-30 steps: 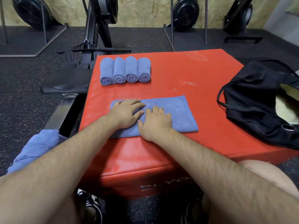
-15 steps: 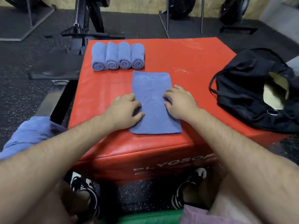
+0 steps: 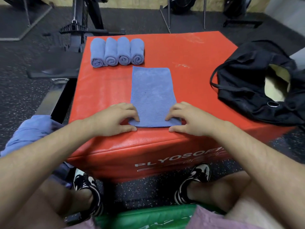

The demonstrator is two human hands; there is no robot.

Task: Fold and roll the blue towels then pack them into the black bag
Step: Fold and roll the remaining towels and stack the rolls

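Red padded vinyl box with white lettering on its near side serves as the work surface; the person sits at its 6 o'clock edge. Folded blue microfibre towel lies flat as a long strip running from box centre to the 6 o'clock edge, with its short end toward the person.

Left hand is at the strip's near-left corner. Its fingers curl down onto the cloth and the thumb lies on the box right at the near hem, pinching that corner. Right hand mirrors it on the near-right corner, with the same grasp and the thumb just below the hem. Both forearms are bare.

Four rolled blue towels sit side by side, touching, at 11 o'clock on the box, spiral ends facing the person. The row is just beyond the strip's far-left corner, and contact is unclear.

Black fabric bag with thin straps is slumped at the 3 o'clock edge, mouth open, pale lining showing, and is well apart from the strip.

Loose heap of blue cloth is off the box at 8 o'clock. Black-and-white sneakers rest on the speckled black rubber floor below. Green padded block is at the bottom edge between the knees.
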